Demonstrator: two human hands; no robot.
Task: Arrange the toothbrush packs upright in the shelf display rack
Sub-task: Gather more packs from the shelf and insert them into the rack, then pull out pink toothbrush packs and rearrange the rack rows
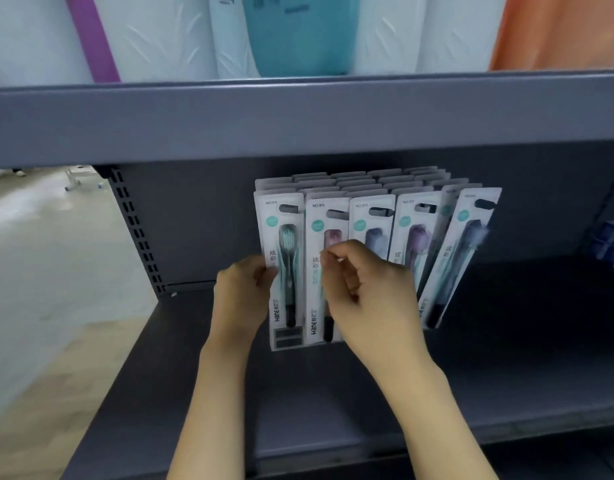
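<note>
Toothbrush packs (pixel 371 233) stand in a display rack (pixel 288 341) at the back of the grey lower shelf (pixel 506 358). Five columns face forward, with further packs stacked behind each; the rear count cannot be read. Four front packs stand near upright with their long axes vertical. The fifth, the rightmost pack (pixel 461 258), leans with its top tipped to the right, out of line with the rest.

Left hand (pixel 241 292) grips the left edge of the leftmost pack (pixel 283 265), fingers curled round the card. Right hand (pixel 364 289) is held in front of the second pack (pixel 321 271), fingers bent and thumb meeting fingertip near that pack's middle; whether it actually pinches the card is not clear through the blur.

Assessment: the remaining fault lies to the right of both hands. The right hand is the nearer, and the correction would require swinging the leaning pack's top leftward until its axis matches its neighbours.

Other items noted: rolled goods (pixel 298 32) on the upper shelf (pixel 298 112), a blue object (pixel 608 242) at far right.
</note>
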